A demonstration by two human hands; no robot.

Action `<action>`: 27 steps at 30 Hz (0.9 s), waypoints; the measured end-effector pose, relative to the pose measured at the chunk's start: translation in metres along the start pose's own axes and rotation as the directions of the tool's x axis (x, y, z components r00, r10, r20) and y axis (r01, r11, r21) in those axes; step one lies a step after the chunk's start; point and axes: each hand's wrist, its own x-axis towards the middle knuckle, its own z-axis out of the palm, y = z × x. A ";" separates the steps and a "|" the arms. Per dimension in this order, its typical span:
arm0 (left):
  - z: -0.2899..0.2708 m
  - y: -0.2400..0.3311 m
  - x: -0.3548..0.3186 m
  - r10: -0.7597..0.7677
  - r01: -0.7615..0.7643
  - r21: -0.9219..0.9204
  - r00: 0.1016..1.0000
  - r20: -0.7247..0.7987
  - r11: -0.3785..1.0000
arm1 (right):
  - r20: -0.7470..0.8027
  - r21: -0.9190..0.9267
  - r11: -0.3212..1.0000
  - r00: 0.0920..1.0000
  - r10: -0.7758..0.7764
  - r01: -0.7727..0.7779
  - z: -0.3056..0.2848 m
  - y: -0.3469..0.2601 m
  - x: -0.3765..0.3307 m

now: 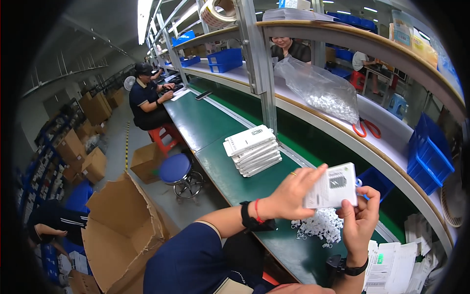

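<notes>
Above the green workbench, I hold a flat white box (324, 195) with a dark printed patch on its face. My left hand (290, 193) grips its left end, thumb and fingers along the edges. At the other end is my right hand (360, 215), closed on the lower right corner with a bent index finger. A small whitish plastic loop (359, 183) shows at that edge by the finger; how it is attached is hidden. Beneath my hands lies a heap of small white plastic hooks (320, 226). Farther left stands a stack of similar white boxes (254, 149).
Flattened white cartons (391, 262) lie at the right. A blue bin (376, 182) sits behind the box. The shelf carries a clear bag (320, 88), red-handled scissors (366, 128) and another blue bin (431, 154). At left are a stool (175, 168), an open carton (122, 230) and a seated co-worker (147, 98).
</notes>
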 end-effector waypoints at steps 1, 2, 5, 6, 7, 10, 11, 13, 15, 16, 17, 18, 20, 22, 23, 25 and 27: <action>-0.009 -0.008 -0.001 -0.012 0.011 0.026 1.000 0.011 1.000 | -0.011 -0.042 0.998 0.999 -0.047 0.046 -0.001 0.001 -0.001; -0.023 -0.017 -0.003 -0.035 0.034 0.072 0.999 0.008 0.997 | -0.008 -0.091 0.993 0.998 -0.070 0.069 -0.001 -0.001 0.000; -0.077 -0.062 -0.008 -0.172 0.174 0.333 0.985 -0.036 0.927 | -0.013 -0.153 0.984 0.996 -0.092 0.089 -0.005 -0.010 0.001; -0.100 -0.081 -0.009 -0.189 0.191 0.371 0.981 -0.043 0.909 | -0.014 -0.175 0.980 0.995 -0.095 0.091 -0.005 -0.013 0.001; -0.114 -0.091 -0.005 -0.303 0.296 0.446 0.951 -0.059 0.845 | -0.018 -0.165 0.982 0.995 -0.093 0.089 -0.008 -0.012 0.000; -0.141 -0.124 -0.004 -0.536 0.456 0.470 0.843 0.042 0.755 | -0.006 -0.275 0.956 0.994 -0.112 0.106 -0.009 -0.016 -0.002; -0.142 -0.133 -0.004 -0.624 0.509 0.479 0.774 0.110 0.715 | -0.001 -0.273 0.956 0.994 -0.111 0.107 -0.009 -0.017 -0.002; -0.144 -0.155 -0.015 -0.645 0.524 0.451 0.745 0.168 0.722 | 0.037 -0.313 0.937 0.987 -0.153 0.157 -0.009 -0.020 -0.005; -0.143 -0.164 -0.026 -0.660 0.541 0.412 0.713 0.237 0.733 | 0.019 -0.305 0.941 0.989 -0.148 0.146 -0.009 -0.021 -0.006; -0.148 -0.167 -0.036 -0.512 0.431 0.408 0.852 0.111 0.805 | -0.004 -0.294 0.946 0.989 -0.145 0.137 -0.009 -0.021 -0.006; -0.151 -0.166 -0.044 -0.333 0.309 0.419 0.943 -0.015 0.854 | 0.001 -0.299 0.945 0.991 -0.135 0.129 -0.010 -0.023 -0.006; -0.151 -0.163 -0.051 -0.331 0.386 0.302 0.918 -0.216 0.872 | -0.023 -0.310 0.941 0.988 -0.151 0.137 -0.011 -0.024 -0.005; -0.139 -0.151 -0.073 -0.634 0.643 -0.213 0.542 -0.552 0.736 | -0.057 -0.319 0.939 0.986 -0.154 0.129 -0.014 -0.023 -0.004; -0.134 -0.148 -0.103 -0.800 0.630 -0.530 0.270 -0.535 0.567 | -0.053 -0.321 0.938 0.987 -0.154 0.129 -0.015 -0.020 -0.002; -0.135 -0.164 -0.132 -0.950 0.570 -0.765 0.101 -0.297 0.300 | -0.049 -0.314 0.939 0.986 -0.161 0.138 -0.014 -0.021 -0.002; -0.115 -0.158 -0.137 -0.988 0.364 -0.918 -0.066 0.141 -0.155 | -0.041 -0.321 0.939 0.988 -0.147 0.126 -0.014 -0.016 0.000; -0.104 -0.155 -0.137 -0.972 0.352 -0.907 -0.051 0.229 -0.232 | -0.027 -0.285 0.952 0.992 -0.122 0.110 -0.015 -0.017 0.000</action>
